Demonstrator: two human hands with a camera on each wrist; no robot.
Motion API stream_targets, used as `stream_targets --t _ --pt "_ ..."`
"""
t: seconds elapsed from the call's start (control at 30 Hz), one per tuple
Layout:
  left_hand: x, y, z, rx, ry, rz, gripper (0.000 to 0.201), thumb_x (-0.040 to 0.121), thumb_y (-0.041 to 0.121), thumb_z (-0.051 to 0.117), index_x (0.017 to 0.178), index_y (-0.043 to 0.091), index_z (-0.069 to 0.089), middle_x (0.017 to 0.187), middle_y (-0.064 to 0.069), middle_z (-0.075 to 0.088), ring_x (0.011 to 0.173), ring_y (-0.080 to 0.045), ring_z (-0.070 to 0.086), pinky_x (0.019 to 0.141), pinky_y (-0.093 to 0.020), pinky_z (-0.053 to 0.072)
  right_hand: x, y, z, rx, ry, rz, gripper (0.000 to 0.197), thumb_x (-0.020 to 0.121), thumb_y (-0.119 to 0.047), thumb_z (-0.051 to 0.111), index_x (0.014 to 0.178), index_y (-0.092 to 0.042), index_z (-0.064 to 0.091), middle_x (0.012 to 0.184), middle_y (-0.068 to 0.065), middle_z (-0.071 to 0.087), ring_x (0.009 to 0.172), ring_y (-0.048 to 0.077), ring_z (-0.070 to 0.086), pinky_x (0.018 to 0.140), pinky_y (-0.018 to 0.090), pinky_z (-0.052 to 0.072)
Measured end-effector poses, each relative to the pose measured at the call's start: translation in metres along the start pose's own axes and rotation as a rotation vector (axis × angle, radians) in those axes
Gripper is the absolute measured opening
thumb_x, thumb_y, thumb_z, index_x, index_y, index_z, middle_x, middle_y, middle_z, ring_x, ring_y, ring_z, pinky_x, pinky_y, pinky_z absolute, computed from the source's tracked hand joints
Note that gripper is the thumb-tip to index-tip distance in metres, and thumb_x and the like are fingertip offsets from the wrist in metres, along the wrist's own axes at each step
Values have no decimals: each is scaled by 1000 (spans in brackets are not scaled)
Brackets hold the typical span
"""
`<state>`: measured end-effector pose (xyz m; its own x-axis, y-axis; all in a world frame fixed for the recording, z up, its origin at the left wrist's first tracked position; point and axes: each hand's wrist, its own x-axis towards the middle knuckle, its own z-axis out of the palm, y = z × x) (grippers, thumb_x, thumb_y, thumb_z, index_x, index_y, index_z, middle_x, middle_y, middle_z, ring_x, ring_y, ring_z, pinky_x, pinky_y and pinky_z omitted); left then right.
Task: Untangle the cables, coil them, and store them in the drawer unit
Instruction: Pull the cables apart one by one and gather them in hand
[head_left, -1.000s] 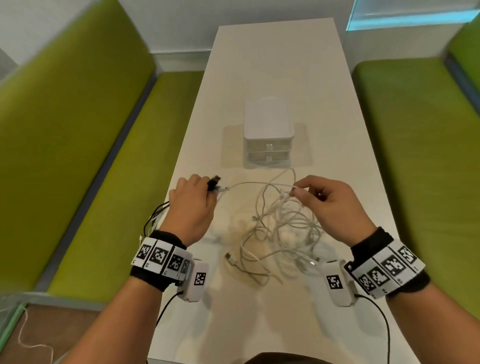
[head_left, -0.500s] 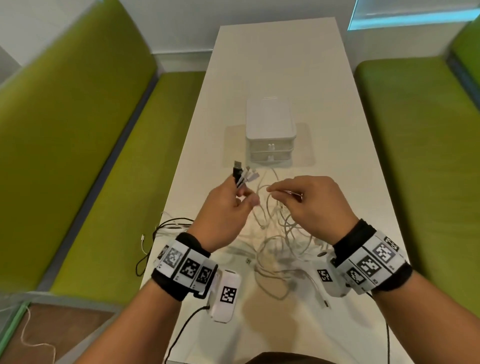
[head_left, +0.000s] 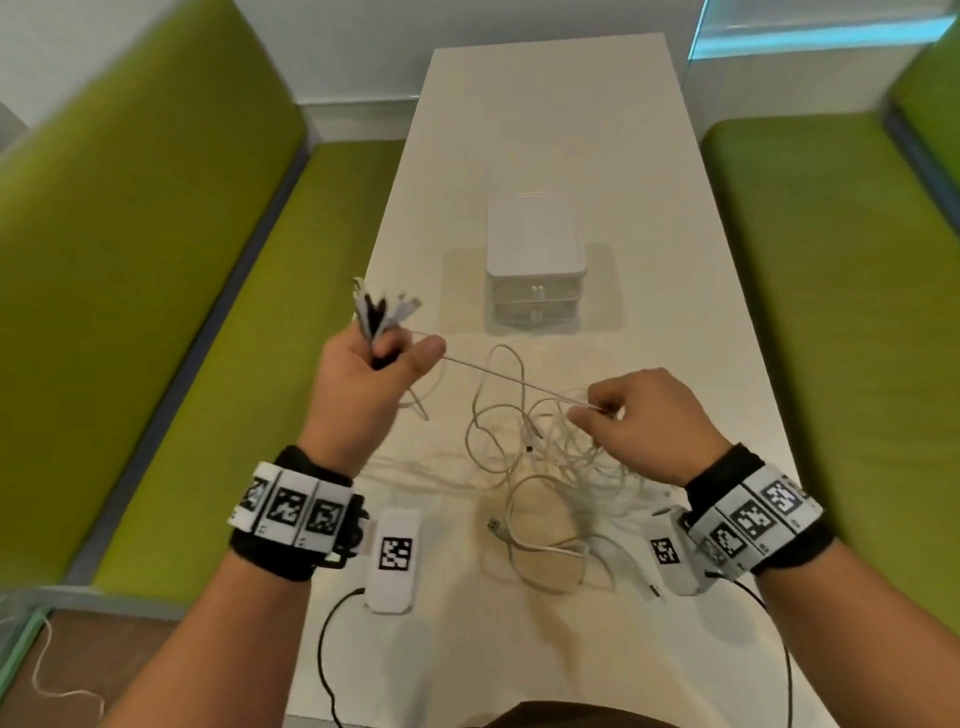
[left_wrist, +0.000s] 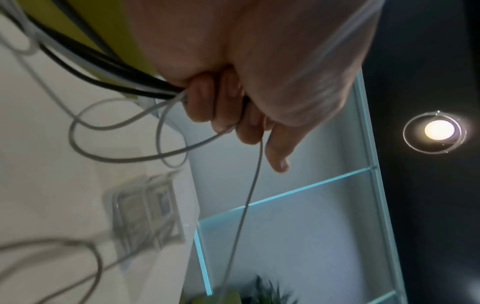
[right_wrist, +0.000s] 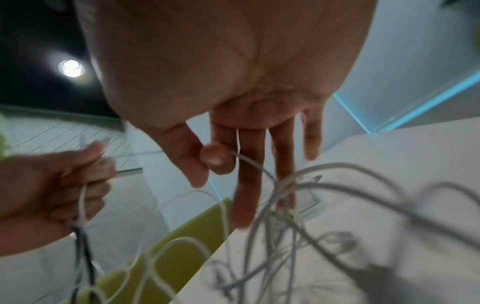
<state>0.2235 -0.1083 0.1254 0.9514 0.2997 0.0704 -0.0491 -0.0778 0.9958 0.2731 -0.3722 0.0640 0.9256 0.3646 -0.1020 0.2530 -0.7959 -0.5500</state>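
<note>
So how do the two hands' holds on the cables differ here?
The left hand fists a bundle of black and white cable ends, raised; the right hand pinches a single white cable between thumb and forefinger, lower, over the tangle. Both hold that one taut cable.

A long white tabletop (head_left: 545, 104) runs toward a white wall (head_left: 363, 47); green upholstered benches (head_left: 156, 260) flank it on both sides; frosted glass panels (left_wrist: 298, 236) with blue-lit edges stand beyond; a round recessed lamp (left_wrist: 439, 130) glows in the dark ceiling.
</note>
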Motion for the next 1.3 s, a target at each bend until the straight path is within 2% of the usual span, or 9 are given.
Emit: stream_targets --t 0.13,0.3,0.4,0.5,0.6,0.8,0.93,1.17,1.3 --pt "12 -8 -37 346 15 -18 49 90 9 73 64 19 32 59 -3 39 50 -15 38 64 -30 44 -1 15 -9 193 46 6 37 91 -51 60 66 -24 65 65 -7 68 80 11 63 96 43 44" --pt "11 -30 -36 1154 -82 -53 23 92 30 69 86 13 55 82 1 65 78 -24 63 66 -37 50 -2 -1 -22 458 223 -57 18 96 -34 64 79 -30 70 66 8 56 67 22 50 68 33 41" --pt "1 -32 -15 1042 -82 173 23 91 32 70 101 16 57 87 6 57 76 -11 56 67 -32 48 0 -18 -17 368 93 -79 15 95 -39 66 88 -30 75 58 -14 59 57 6 52 63 26 42" --pt "-15 -20 16 691 -294 186 28 93 32 70 117 21 63 96 14 65 61 13 51 59 -7 38 -1 -39 -7 246 -7 -177 29 90 -63 59 99 -41 77 91 -26 74 84 0 67 79 35 55" --pt "-21 -21 29 504 -399 13 28 94 45 64 94 17 59 80 11 68 60 2 53 62 -23 44 3 -45 -6 315 94 -192 32 81 -69 66 89 -39 73 67 -14 65 62 5 56 66 39 53" --pt "-2 -11 -17 310 -86 -36 48 89 10 74 68 20 32 67 -4 36 61 -13 38 60 -17 41 3 -12 -12 236 -21 -24 69 78 -67 72 54 -12 37 48 -5 31 49 12 32 56 31 33" --pt "3 -2 -66 305 123 -78 45 92 11 70 67 18 33 62 -4 46 47 -2 46 55 -19 45 2 11 -15 238 42 48 60 89 -54 67 58 -9 44 50 -3 38 52 13 38 60 33 39" --pt "26 -12 -162 1476 174 -166 30 91 32 70 85 10 50 86 -15 59 71 -38 60 65 -46 51 -8 2 -10 262 -83 -64 48 90 -49 70 64 -11 56 54 -5 47 52 7 40 60 29 40" --pt "20 -15 -146 1489 97 -86 22 96 31 58 92 14 44 93 -9 51 64 -31 55 60 -43 49 -7 -15 -7 311 -64 -99 41 91 -43 71 65 -13 59 52 -10 49 52 5 42 59 24 40"
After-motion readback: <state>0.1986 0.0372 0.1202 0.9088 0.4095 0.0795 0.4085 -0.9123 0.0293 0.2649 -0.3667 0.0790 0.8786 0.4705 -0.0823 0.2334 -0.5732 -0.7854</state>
